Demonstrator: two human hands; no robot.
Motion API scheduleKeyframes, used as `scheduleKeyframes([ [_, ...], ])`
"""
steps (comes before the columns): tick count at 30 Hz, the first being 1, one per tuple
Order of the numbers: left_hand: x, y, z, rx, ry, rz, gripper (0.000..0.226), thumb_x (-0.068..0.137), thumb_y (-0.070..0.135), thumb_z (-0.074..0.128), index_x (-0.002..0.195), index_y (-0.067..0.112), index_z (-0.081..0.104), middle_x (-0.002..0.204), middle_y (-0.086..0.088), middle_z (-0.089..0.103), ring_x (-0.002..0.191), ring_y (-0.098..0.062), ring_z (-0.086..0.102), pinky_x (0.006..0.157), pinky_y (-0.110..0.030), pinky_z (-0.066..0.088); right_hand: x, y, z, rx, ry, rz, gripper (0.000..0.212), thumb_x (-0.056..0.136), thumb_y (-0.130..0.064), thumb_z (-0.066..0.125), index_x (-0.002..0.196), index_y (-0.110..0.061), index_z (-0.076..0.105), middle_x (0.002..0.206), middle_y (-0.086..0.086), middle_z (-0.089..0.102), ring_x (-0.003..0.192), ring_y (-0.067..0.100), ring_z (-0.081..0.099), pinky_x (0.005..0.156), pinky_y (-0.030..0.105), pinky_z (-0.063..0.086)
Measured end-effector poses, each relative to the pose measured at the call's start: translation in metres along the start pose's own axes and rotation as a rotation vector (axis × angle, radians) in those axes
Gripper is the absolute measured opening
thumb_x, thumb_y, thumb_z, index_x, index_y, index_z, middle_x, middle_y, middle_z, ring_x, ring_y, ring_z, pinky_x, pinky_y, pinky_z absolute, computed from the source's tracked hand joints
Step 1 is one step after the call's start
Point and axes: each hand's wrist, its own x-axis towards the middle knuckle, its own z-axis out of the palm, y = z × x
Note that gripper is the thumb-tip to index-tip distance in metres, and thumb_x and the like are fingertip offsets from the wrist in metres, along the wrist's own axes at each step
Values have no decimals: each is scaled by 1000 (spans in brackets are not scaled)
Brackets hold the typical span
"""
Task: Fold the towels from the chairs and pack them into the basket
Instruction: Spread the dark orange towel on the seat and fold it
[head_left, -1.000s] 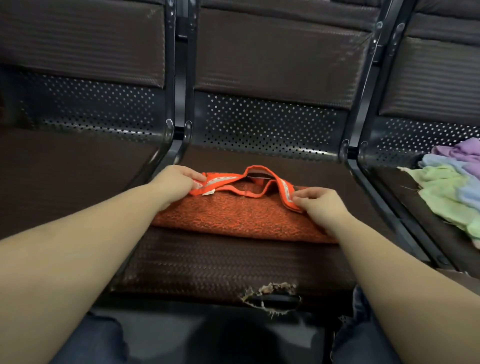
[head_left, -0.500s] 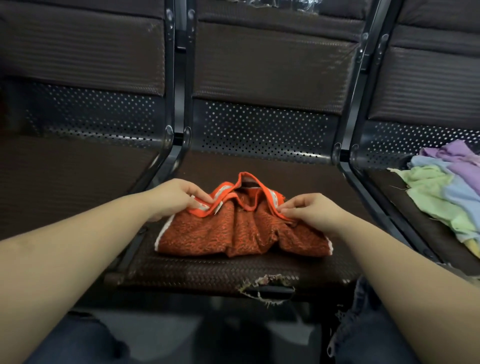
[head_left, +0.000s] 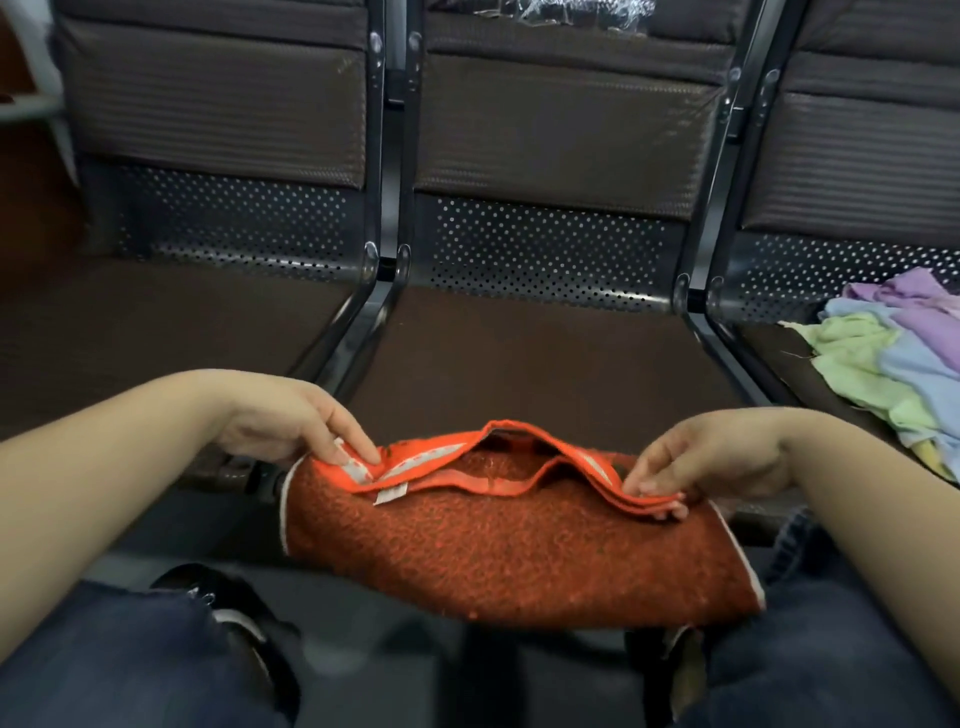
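Observation:
An orange-red towel with a bright orange border hangs folded over in front of the middle chair seat, above my knees. My left hand pinches its upper left corner, by a small white label. My right hand pinches the upper right corner, where several border layers stack. The folded body droops below both hands. No basket is in view.
A heap of green, blue and purple towels lies on the right chair seat. The left chair seat is bare. Black metal frames separate the seats. My jeans-clad knees are below the towel.
The towel was lying on the middle seat; both hands have lifted it off and drawn it toward me, so it now hangs past the seat's front edge.

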Motion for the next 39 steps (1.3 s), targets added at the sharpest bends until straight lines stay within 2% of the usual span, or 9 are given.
scheduleKeyframes([
  [3, -9, -6, 6, 76, -17, -76, 33, 86, -16, 48, 86, 4, 74, 87, -16, 73, 71, -18, 70, 65, -27, 57, -14, 0, 5, -101, -123, 168, 15, 81, -11, 69, 96, -11, 73, 69, 1, 63, 61, 7, 59, 67, 31, 59],
  [11, -28, -9, 8, 272, -53, -225, 25, 88, -2, 53, 97, 8, 74, 82, -12, 71, 83, -20, 70, 73, -33, 54, -34, 11, 9, -57, 219, 331, 21, 92, 1, 47, 95, -3, 68, 58, 4, 58, 45, 9, 53, 52, 34, 58],
  [17, -23, -2, 12, 5, 132, -162, 28, 90, -4, 39, 98, -2, 65, 62, -11, 64, 53, -18, 67, 46, -25, 55, -36, 21, 2, 167, 353, 263, 31, 67, -10, 62, 96, -1, 65, 55, 5, 54, 42, 10, 53, 44, 26, 54],
  [20, -17, 1, 6, -266, 215, -109, 29, 90, -2, 43, 87, -4, 71, 58, -11, 65, 43, -14, 64, 38, -22, 52, -37, 19, -1, 392, 427, 190, 11, 79, -9, 58, 83, -1, 64, 50, 7, 55, 38, 12, 56, 40, 25, 53],
  [22, -12, 5, 6, -385, 266, -73, 31, 92, 2, 44, 80, -3, 72, 56, -11, 66, 42, -13, 64, 38, -22, 52, -35, 19, -7, 509, 505, 137, 17, 92, -11, 51, 80, -2, 59, 48, 8, 58, 40, 15, 62, 38, 25, 53],
  [27, 2, 20, 14, -590, 396, -8, 27, 96, 3, 36, 86, 2, 61, 56, -9, 64, 53, -22, 70, 53, -36, 58, -26, 9, -13, 688, 662, -1, 16, 96, -8, 46, 90, -3, 60, 50, 6, 62, 52, 23, 70, 46, 38, 56],
  [30, 10, 34, 17, -664, 473, 51, 28, 96, 4, 32, 91, 10, 60, 57, -5, 61, 65, -28, 70, 88, -50, 51, -19, 0, -16, 761, 732, -95, 16, 95, -9, 48, 89, -9, 62, 53, 2, 64, 52, 20, 70, 74, 49, 56],
  [33, 18, 45, 16, -732, 510, 135, 29, 95, 5, 30, 89, 17, 55, 48, 0, 58, 79, -28, 63, 102, -53, 36, -10, -10, -21, 805, 784, -217, 20, 96, -10, 45, 90, -18, 62, 62, -3, 61, 57, 15, 70, 102, 57, 34],
  [39, 37, 67, 2, -895, 569, 381, 29, 90, 5, 28, 86, 20, 53, 40, 5, 52, 83, -23, 63, 110, -54, 23, 12, -28, -37, 793, 882, -508, 42, 96, -8, 33, 130, -22, 53, 85, -3, 57, 82, 10, 59, 110, 61, 14],
])
